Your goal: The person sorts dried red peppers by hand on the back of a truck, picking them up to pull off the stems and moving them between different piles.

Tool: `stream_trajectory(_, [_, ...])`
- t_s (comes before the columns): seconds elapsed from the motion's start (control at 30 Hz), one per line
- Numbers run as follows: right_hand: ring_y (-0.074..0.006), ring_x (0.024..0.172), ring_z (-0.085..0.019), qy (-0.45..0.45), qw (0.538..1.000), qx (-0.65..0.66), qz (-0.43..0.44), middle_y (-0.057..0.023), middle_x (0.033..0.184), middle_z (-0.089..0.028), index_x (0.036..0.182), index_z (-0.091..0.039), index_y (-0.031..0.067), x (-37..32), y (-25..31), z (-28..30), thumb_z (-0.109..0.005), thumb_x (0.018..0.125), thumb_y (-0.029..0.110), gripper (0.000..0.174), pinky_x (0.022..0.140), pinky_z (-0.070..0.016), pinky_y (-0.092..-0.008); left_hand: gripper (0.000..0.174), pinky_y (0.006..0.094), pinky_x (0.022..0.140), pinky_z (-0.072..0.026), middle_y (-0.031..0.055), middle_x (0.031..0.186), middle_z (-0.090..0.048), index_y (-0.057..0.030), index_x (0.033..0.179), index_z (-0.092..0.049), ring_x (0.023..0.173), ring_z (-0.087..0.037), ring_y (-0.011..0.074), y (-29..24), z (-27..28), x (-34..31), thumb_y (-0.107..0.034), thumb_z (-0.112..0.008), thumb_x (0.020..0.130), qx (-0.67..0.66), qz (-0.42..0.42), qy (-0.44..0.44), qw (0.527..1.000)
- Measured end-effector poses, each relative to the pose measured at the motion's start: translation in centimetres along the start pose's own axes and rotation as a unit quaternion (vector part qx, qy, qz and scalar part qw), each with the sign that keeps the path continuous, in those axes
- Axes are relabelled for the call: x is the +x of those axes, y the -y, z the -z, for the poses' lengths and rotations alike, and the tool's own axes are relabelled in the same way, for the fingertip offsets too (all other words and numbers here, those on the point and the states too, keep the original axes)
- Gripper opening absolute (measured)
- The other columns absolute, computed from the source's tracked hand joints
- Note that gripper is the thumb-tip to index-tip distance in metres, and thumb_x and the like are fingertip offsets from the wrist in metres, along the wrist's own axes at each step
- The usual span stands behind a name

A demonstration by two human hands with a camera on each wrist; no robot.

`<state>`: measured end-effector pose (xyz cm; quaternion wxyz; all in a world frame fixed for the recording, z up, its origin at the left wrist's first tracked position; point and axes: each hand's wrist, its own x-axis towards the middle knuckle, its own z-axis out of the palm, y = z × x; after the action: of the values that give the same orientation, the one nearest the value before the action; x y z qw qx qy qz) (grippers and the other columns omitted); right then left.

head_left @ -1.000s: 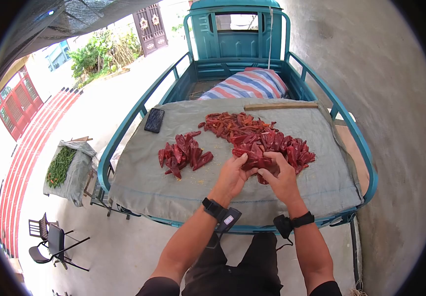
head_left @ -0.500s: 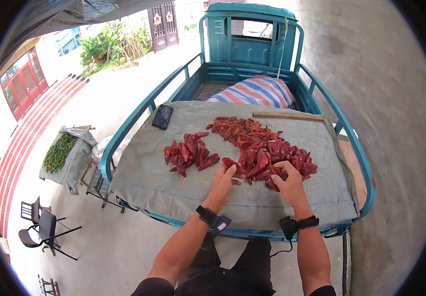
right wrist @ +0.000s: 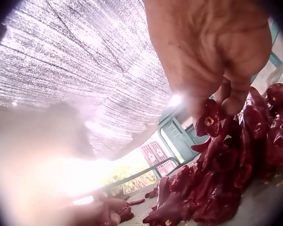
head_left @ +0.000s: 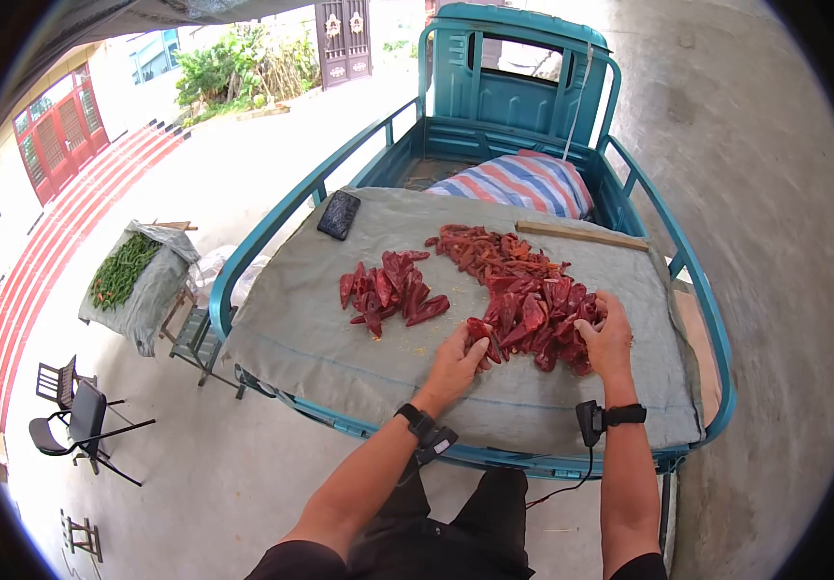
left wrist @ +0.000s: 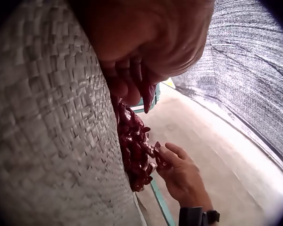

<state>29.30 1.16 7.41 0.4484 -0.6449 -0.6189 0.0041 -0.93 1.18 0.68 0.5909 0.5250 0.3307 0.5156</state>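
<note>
In the head view my left hand point(head_left: 452, 365) grips a dried red pepper point(head_left: 478, 329) at the near left side of a heap of dried red peppers point(head_left: 533, 319). The pepper's tip point(left wrist: 148, 96) sticks out below the curled fingers in the left wrist view. My right hand point(head_left: 613, 340) is at the heap's right edge; its thumb and fingers pinch another red pepper point(right wrist: 209, 120), whose stem end faces the right wrist camera. A smaller group of red peppers point(head_left: 390, 290) lies to the left. Behind the heap spread thinner, orange-red peppers point(head_left: 485, 253).
A grey woven sheet point(head_left: 291, 319) covers the platform on the teal cargo bed. Near its far edge lie a black phone point(head_left: 339, 215) and a wooden strip point(head_left: 581, 234). Teal side rails point(head_left: 697, 290) flank it. Green peppers point(head_left: 127, 273) sit on a stand at left, near folding chairs point(head_left: 88, 420).
Both hands were together over one pepper; they have parted. The right hand moved right along the heap and pinches a pepper there. The left keeps a pepper near the heap. The head view shifted.
</note>
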Motion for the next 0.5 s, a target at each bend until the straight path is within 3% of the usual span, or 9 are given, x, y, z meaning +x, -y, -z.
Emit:
stream_trajectory(0.23, [-0.0151,0.081,-0.069,0.046,0.996,0.077,-0.02,-0.0132,0.12,-0.078,0.135,-0.069,0.0016,0.1,2.2,0.3,-0.088,0.091,0.005,0.048,0.078,-0.0591,-0.034,0.024,0.0256,0.072,-0.0526,-0.0013,0.099,-0.069,-0.0049,0.133,-0.066,0.081,-0.063,0.0066,0.1,0.0,0.0,-0.024,-0.063,0.119,-0.022,-0.006,-0.008,1.0])
stream_trajectory(0.5, [-0.0106,0.093,-0.066,0.104,0.968,0.227,-0.031,-0.0029,0.107,-0.07,0.134,-0.068,0.0029,-5.4,7.7,-3.2,-0.081,0.098,-0.001,0.039,0.083,-0.0552,-0.0274,0.029,0.0255,0.072,-0.0527,-0.0033,0.091,-0.067,-0.0066,0.113,-0.07,0.077,-0.062,0.0061,0.4,0.6,0.1,-0.036,-0.07,0.117,-0.043,0.018,-0.02,0.999])
